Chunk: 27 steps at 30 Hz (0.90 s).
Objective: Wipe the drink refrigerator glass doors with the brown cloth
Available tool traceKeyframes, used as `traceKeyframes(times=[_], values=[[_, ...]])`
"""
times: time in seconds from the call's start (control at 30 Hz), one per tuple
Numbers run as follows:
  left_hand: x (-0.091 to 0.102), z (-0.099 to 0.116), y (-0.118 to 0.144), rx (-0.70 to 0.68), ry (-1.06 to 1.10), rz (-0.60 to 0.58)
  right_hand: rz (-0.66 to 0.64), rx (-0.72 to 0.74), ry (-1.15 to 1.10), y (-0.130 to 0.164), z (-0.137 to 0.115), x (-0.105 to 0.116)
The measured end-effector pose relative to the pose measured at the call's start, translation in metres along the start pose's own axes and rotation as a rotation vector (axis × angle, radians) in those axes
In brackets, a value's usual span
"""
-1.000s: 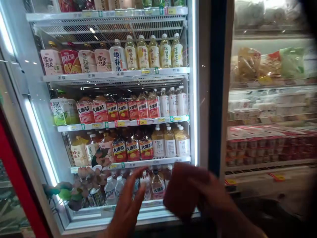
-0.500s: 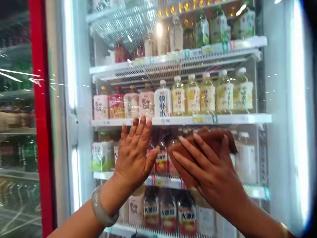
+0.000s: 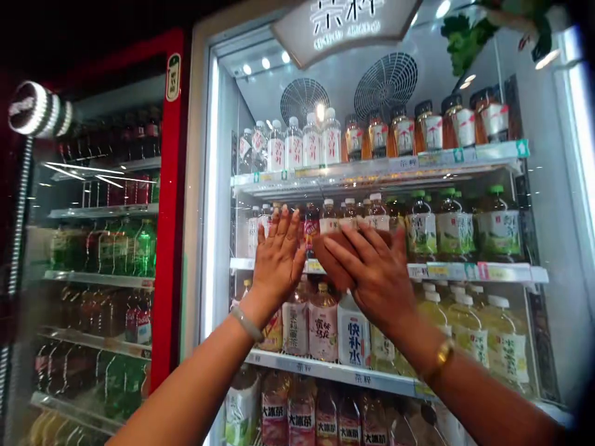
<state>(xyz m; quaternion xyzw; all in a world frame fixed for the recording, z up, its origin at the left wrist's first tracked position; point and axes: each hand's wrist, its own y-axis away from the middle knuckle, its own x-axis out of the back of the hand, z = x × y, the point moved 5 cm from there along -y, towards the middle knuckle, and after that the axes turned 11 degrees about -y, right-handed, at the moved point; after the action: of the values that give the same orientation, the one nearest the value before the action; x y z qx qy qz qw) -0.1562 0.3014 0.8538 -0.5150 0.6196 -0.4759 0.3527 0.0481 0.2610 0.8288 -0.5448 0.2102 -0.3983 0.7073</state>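
With its fingers spread, my left hand point(image 3: 277, 254) lies flat against the glass door of a lit drinks cooler point(image 3: 217, 186). A pale bangle point(image 3: 247, 323) circles that wrist. My right hand point(image 3: 379, 272) holds a folded brown cloth point(image 3: 332, 257) flat to the same glass, its fingers stretched across the cloth. Part of the cloth is hidden under the palm. A gold-coloured band point(image 3: 441, 358) sits on the right wrist. Behind the glass, rows of bottled drinks, such as a blue-lettered white bottle point(image 3: 354, 337), stand on white shelves point(image 3: 325, 371).
To the left stands a second cooler with a red frame point(image 3: 171, 186) and bottles inside. A lit sign point(image 3: 346, 28) hangs at the top of the main cooler, above round fan grilles point(image 3: 385, 83). Green leaves point(image 3: 465, 46) show at upper right.
The view has tilted up and turned left, bringing the sign, fans and left cooler into sight. Both hands are higher on the glass, the right one still on the cloth.
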Motion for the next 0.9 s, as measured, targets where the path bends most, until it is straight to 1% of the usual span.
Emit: traceKeyframes(times=[0.07, 0.13, 0.2, 0.27, 0.33, 0.37, 0.43, 0.53, 0.6, 0.67, 0.77, 0.83, 0.9], values=[[-0.001, -0.040, -0.051, 0.068, 0.017, -0.026, 0.042, -0.012, 0.035, -0.083, 0.007, -0.007], [-0.001, -0.074, -0.094, 0.117, 0.028, -0.054, 0.055, -0.056, 0.066, -0.153, 0.017, -0.015], [0.000, -0.097, -0.126, 0.134, 0.020, -0.067, 0.010, -0.095, 0.089, -0.205, 0.024, -0.027], [0.000, -0.110, -0.143, 0.122, -0.003, -0.074, -0.075, -0.119, 0.108, -0.234, 0.026, -0.043], [-0.003, -0.116, -0.146, 0.101, -0.031, -0.089, -0.162, -0.098, 0.137, -0.241, 0.020, -0.059], [-0.005, -0.117, -0.144, 0.097, -0.043, -0.100, -0.196, -0.072, 0.154, -0.237, 0.015, -0.066], [-0.010, -0.120, -0.136, 0.105, -0.063, -0.120, -0.247, -0.002, 0.181, -0.220, 0.005, -0.075], [-0.014, -0.124, -0.128, 0.123, -0.087, -0.140, -0.303, 0.088, 0.175, -0.190, -0.001, -0.076], [-0.014, -0.126, -0.130, 0.123, -0.101, -0.150, -0.325, 0.121, 0.154, -0.181, 0.004, -0.071], [-0.013, -0.129, -0.137, 0.134, -0.109, -0.156, -0.316, 0.112, 0.142, -0.186, 0.014, -0.068], [-0.013, -0.132, -0.149, 0.168, -0.116, -0.152, -0.223, 0.024, 0.138, -0.214, 0.024, -0.067], [-0.014, -0.133, -0.153, 0.174, -0.105, -0.136, -0.152, -0.041, 0.131, -0.234, 0.022, -0.071], [-0.015, -0.134, -0.152, 0.165, -0.079, -0.112, -0.133, -0.069, 0.129, -0.242, 0.013, -0.079]])
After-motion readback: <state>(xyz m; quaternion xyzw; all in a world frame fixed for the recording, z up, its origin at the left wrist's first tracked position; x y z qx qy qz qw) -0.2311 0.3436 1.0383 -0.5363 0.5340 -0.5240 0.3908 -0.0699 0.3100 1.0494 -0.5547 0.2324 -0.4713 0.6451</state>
